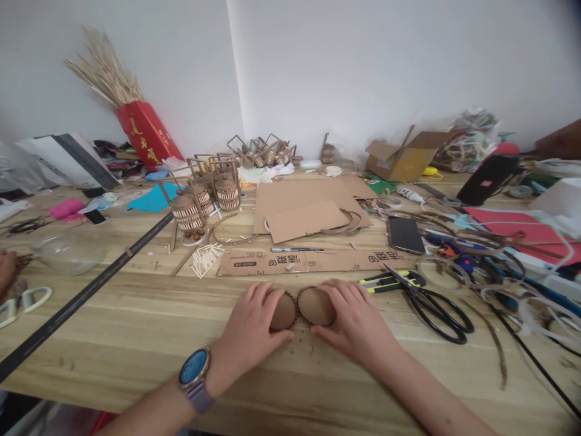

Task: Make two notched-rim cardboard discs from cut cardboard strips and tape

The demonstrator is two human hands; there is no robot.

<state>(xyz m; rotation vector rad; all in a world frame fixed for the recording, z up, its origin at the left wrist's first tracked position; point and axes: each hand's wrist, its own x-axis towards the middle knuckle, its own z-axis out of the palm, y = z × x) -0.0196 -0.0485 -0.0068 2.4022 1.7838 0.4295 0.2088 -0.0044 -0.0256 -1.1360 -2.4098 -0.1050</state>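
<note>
My left hand (256, 318) curls around a round cardboard piece (284, 312) with a dark, notched rim. A similar round cardboard piece (314, 306) is gripped at its outer side by my right hand (351, 315). Both pieces lie on the wooden table (290, 375), side by side, their rims touching or nearly so. Part of each is hidden under my fingers. Just beyond my right hand lie a yellow-and-black utility knife (381, 283) and black-handled scissors (426, 306). A printed cardboard strip (313, 261) stretches across the table behind both hands.
Small lidded baskets (188, 212) and short pale sticks (206, 259) stand left of the cardboard sheets (304, 219). A phone (405, 235) and curled strips (442, 274) lie at right. A long dark bar (91, 293) crosses the left side, near another person's hand (6, 269).
</note>
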